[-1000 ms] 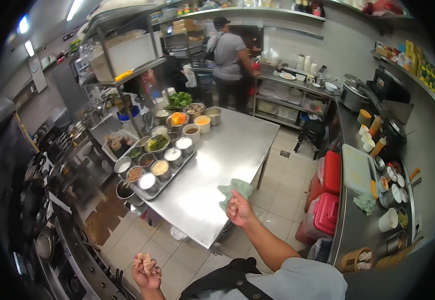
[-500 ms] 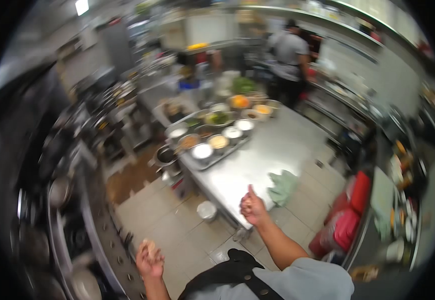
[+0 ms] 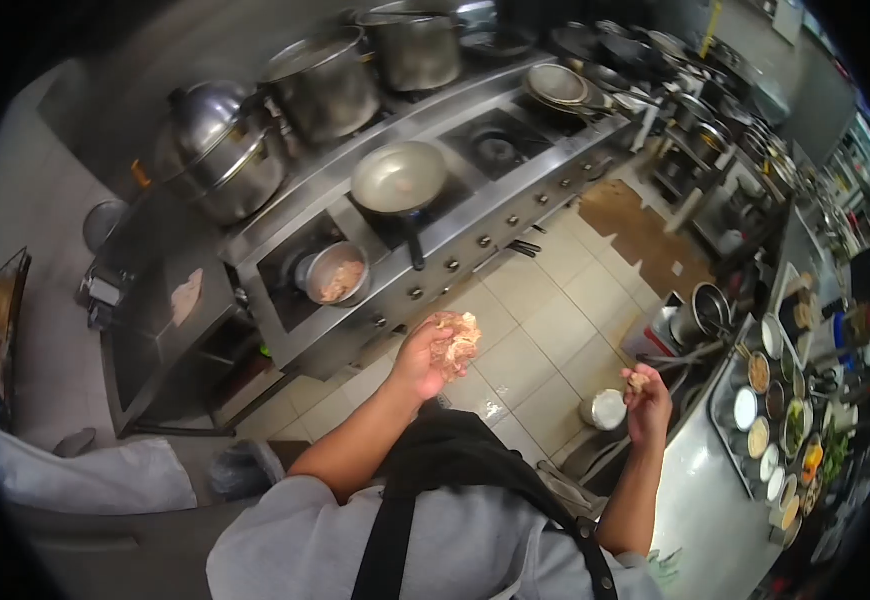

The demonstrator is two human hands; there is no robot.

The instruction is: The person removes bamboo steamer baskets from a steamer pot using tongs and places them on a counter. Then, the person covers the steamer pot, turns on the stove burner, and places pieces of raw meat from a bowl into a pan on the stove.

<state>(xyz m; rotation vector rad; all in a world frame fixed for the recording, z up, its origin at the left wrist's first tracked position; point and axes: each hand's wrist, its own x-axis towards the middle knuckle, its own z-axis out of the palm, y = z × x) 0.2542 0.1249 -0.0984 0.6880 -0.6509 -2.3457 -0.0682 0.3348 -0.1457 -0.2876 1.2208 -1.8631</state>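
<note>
My left hand (image 3: 423, 362) is in front of the stove, its fingers curled around a pale pink lump of raw meat (image 3: 458, 342). A small pale piece of meat (image 3: 638, 382) is pinched in the fingertips of my right hand (image 3: 649, 408), off to the right over the floor near the table. On the stove sits a metal bowl (image 3: 321, 268) with similar pink meat inside. Beyond it, a frying pan (image 3: 387, 170) rests on a burner, its handle pointing toward me and a small pale patch in its middle.
Large pots (image 3: 323, 95) line the back of the stove (image 3: 475, 235). A steel table (image 3: 700, 490) at right carries a tray with several bowls of ingredients. On the tiled floor stands a white tub (image 3: 605, 410); cardboard (image 3: 645, 235) lies farther off. A white cloth (image 3: 105, 480) hangs at left.
My view has swung left from the steel table to the stove. My left hand is now raised with the meat lump plainly visible, and my right hand shows a small piece in its fingertips.
</note>
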